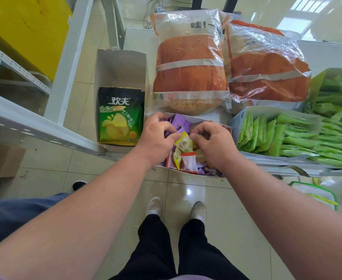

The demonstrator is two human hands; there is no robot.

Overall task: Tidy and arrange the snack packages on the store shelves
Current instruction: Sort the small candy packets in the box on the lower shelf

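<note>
Both hands, the left (156,136) and the right (214,144), crowd the open top of the small snack box (188,172), so little room is left between them over the purple and yellow packets (183,143). Behind the box two bulky orange bags (190,63) stand close, walling off the back of the shelf (325,51). To the right, the carton of green packets (275,134) sits just beside the box. To the left, the tall carton holding a chip bag (119,116) stands near, with a narrow gap between. The shelf's white upright (71,57) blocks further left. The tiled floor (113,186) in front lies open for approach.
</note>
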